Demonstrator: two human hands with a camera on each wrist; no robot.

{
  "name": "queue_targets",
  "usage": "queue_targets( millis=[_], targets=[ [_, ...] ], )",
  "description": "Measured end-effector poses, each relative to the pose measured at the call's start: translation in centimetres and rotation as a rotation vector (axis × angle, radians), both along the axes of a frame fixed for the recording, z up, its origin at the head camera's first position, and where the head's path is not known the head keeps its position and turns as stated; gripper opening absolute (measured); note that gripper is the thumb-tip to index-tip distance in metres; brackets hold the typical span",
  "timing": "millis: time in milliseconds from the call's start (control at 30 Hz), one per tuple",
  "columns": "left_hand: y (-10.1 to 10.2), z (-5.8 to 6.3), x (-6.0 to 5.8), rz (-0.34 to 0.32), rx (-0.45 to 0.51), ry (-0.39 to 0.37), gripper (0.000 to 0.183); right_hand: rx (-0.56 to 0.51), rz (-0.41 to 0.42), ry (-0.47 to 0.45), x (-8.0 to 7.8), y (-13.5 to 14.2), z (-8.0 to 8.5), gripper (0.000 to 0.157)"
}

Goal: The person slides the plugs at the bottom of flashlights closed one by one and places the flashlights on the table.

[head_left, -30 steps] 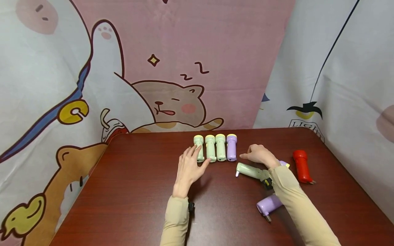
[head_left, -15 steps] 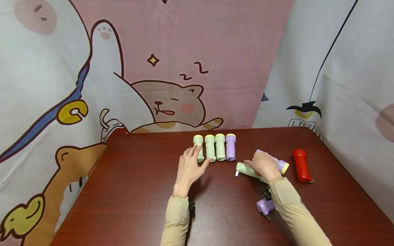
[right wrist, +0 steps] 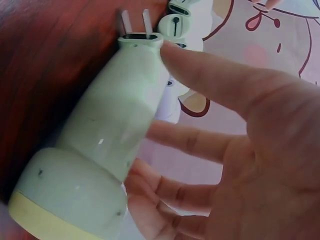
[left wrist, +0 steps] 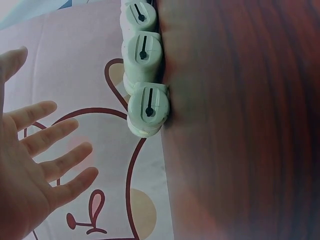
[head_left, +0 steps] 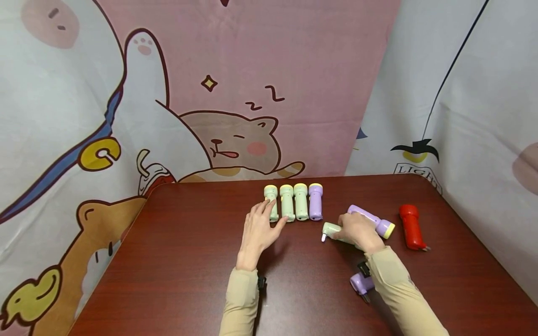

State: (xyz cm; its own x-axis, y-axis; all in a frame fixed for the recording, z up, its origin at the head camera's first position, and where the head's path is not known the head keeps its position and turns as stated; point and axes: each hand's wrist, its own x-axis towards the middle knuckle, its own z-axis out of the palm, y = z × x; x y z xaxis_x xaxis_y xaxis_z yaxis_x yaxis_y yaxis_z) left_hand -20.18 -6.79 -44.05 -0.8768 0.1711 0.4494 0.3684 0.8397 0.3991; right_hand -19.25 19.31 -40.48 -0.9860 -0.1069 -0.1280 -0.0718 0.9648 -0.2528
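In the head view, my right hand (head_left: pixel 361 228) reaches over a pale green flashlight (head_left: pixel 330 229) lying on the table. The right wrist view shows this green flashlight (right wrist: pixel 107 100) with two plug prongs standing out of its tail. My thumb is at the prong end and my other fingers lie along its side, partly hidden behind it. My left hand (head_left: pixel 257 228) is spread, its fingertips overlapping the leftmost green flashlight (head_left: pixel 271 192) of an upright-looking row. In the left wrist view, that hand (left wrist: pixel 30 165) holds nothing, apart from the green flashlight tails (left wrist: pixel 148 107).
Two more green flashlights (head_left: pixel 300 200) and a purple one (head_left: pixel 315 200) complete the row. Behind my right hand lies another purple flashlight (head_left: pixel 384 227). A third purple one (head_left: pixel 360 283), prongs out, is partly under my right forearm. A red flashlight (head_left: pixel 411 226) lies far right.
My right hand has moved from beside the row, back and down over the loose green flashlight, uncovering the purple one behind it. The left hand stays in place.
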Motion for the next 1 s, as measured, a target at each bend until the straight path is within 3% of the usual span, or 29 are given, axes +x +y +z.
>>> queue_targets(
  millis=[500, 767, 1000],
  targets=[
    [0.3, 0.2, 0.1, -0.001, 0.006, -0.037, 0.061, 0.007, 0.177, -0.035, -1.1, 0.2, -1.2, 0.038],
    [0.3, 0.2, 0.1, 0.005, -0.001, -0.041, 0.061, 0.019, 0.214, -0.094, -1.9, 0.3, -1.2, 0.036],
    [0.3, 0.2, 0.1, -0.003, 0.004, -0.024, 0.059, 0.018, 0.262, -0.067, -2.5, 0.4, -0.7, 0.034]
  ],
)
